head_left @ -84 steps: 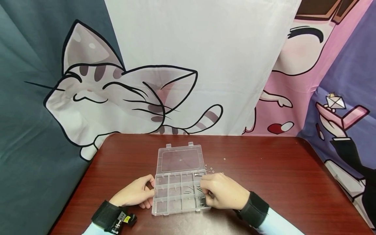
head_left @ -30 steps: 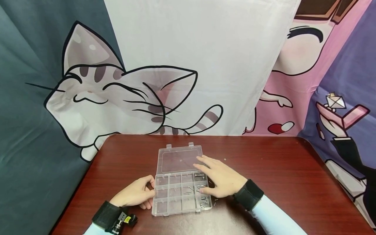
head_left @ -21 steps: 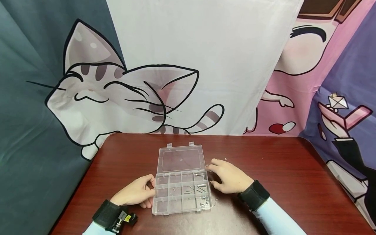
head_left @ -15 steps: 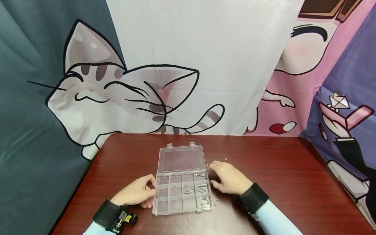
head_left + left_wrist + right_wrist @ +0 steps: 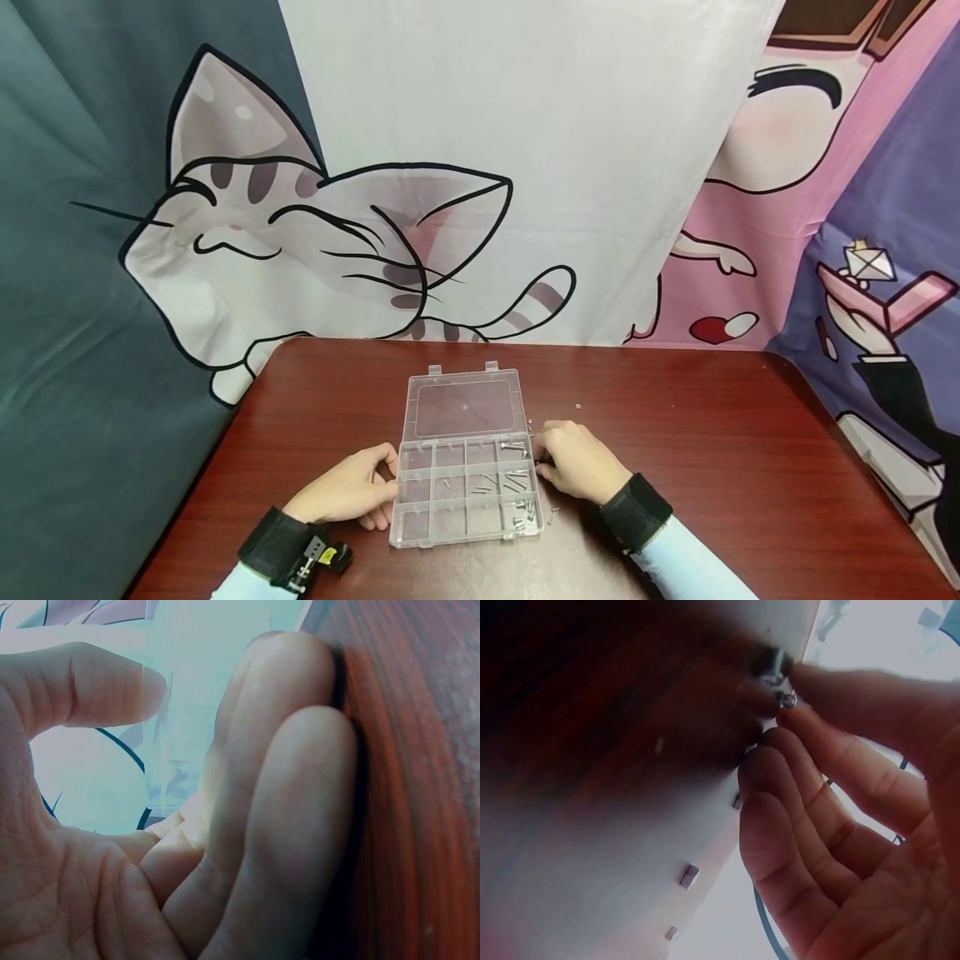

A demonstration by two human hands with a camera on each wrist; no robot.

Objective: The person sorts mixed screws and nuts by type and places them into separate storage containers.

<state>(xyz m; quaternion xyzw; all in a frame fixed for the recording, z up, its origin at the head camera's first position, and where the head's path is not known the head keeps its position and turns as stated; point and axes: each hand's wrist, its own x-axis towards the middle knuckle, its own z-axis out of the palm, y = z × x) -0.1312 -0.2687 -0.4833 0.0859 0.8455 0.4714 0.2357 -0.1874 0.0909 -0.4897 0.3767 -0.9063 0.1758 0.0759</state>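
A clear plastic compartment box (image 5: 465, 492) lies open on the table, its lid (image 5: 465, 406) folded back flat. Several screws (image 5: 516, 482) lie in its right-hand compartments. My left hand (image 5: 345, 487) holds the box's left edge, thumb on the wall; in the left wrist view its fingers (image 5: 300, 787) lie low along the tabletop. Close by the box's right side is my right hand (image 5: 581, 462), thumb and index finger brought together. The right wrist view shows a small shiny metal piece (image 5: 789, 699) pinched between those fingertips; its exact kind is too small to make out.
Small nuts (image 5: 690, 876) lie loose on the table beside the right hand. One ring-shaped piece (image 5: 577, 407) sits farther back, and a small screw (image 5: 553, 510) is right of the box's front corner. A printed cloth (image 5: 450, 125) hangs behind the table (image 5: 712, 458).
My right hand has moved from over the box's right compartments to the table beside it, first spreading its fingers, then drawing them together. The left hand has stayed at the box's left edge.
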